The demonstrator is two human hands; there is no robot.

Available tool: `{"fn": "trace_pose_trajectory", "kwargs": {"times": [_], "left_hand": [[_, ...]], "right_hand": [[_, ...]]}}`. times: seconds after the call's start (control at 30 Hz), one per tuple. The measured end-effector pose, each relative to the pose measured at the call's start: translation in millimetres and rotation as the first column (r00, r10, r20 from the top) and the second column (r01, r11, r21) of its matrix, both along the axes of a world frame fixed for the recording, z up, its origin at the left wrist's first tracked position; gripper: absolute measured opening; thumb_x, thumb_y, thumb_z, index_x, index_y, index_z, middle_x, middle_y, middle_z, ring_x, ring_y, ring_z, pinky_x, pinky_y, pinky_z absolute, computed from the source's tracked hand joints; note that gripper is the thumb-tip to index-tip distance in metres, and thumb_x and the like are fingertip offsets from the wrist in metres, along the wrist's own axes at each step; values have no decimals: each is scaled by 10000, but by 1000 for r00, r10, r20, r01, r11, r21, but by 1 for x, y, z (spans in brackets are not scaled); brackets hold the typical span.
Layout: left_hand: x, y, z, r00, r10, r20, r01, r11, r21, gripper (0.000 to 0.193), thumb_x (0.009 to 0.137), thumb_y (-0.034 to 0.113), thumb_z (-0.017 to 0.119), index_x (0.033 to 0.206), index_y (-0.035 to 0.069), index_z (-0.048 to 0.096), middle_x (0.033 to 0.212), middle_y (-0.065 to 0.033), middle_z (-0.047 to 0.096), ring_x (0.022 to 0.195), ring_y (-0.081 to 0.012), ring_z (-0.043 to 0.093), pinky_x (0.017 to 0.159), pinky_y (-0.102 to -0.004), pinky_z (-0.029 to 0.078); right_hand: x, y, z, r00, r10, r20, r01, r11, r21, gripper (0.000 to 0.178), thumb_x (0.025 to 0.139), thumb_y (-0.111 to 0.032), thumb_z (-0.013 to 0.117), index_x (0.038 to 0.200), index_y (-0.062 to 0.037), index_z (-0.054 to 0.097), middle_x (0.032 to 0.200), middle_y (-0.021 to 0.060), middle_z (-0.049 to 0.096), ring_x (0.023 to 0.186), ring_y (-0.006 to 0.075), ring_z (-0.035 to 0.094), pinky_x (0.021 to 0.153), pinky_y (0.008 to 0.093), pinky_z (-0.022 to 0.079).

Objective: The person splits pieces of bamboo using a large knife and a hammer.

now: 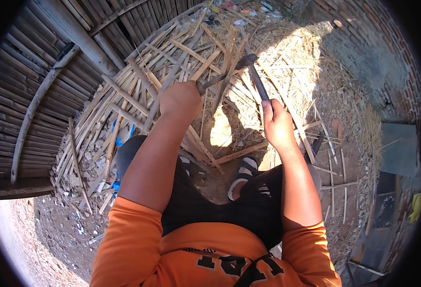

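My left hand (pixel 181 99) is closed in a fist around a narrow wooden strip (pixel 206 65), whose pale end sticks out past the knuckles. A short greyish rod-like piece (pixel 213 81) juts from beside the same fist toward the hammer head; I cannot tell whether it is wood or metal. In my right hand (pixel 278 125) is a hammer (pixel 258 82), gripped by its dark handle with the thumb laid along it. The hammer's head points away from me, close to the far end of the greyish piece.
Loose wooden strips (pixel 129 98) lie in a wide heap ahead and to the left. A slatted wooden wall (pixel 24 95) stands at left, a brick wall (pixel 387 52) at right. Straw (pixel 296 52) and rubble cover the ground. My sandalled foot (pixel 244 174) is among the strips.
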State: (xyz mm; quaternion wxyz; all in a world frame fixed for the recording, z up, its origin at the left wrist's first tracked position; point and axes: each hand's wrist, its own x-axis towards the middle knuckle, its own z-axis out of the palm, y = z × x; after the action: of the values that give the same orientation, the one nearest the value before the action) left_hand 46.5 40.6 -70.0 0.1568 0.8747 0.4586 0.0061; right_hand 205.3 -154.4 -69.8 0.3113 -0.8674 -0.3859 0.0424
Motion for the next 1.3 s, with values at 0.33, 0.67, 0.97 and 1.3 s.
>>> {"fn": "trace_pose_trajectory", "kwargs": {"times": [0.33,0.67,0.97,1.3], "left_hand": [[3,-2,-4,998,-54,-14,54,999,-3,308,897,292,670,1060,32,693,1014,-196,732,971,-379,708,853,-476,573],[-4,4,-15,999,-47,-11,47,999,1,306,890,294,680,1059,39,698,990,-194,734,972,-376,707,839,-472,576],[-1,7,-19,998,-60,-1,60,998,-22,352,879,343,702,1058,40,711,965,-184,738,960,-363,710,855,-457,569],[5,0,-21,995,-90,-37,90,996,-8,386,895,394,685,1006,27,724,948,-174,745,935,-363,713,834,-455,565]], "right_hand": [[4,-11,9,1000,-11,-26,18,954,300,370,1075,-343,492,1011,9,584,648,179,584,562,279,574,569,398,459],[5,-12,27,974,-44,-223,128,918,375,385,1090,-335,467,974,15,578,629,70,540,592,134,482,552,328,416],[6,-6,1,997,-56,-51,60,996,73,355,1049,-335,538,983,3,625,696,265,619,642,428,640,613,466,483],[9,-9,-16,998,-16,-61,12,998,-67,382,1055,-375,506,1010,-4,584,738,272,635,719,483,627,651,501,485]]}}
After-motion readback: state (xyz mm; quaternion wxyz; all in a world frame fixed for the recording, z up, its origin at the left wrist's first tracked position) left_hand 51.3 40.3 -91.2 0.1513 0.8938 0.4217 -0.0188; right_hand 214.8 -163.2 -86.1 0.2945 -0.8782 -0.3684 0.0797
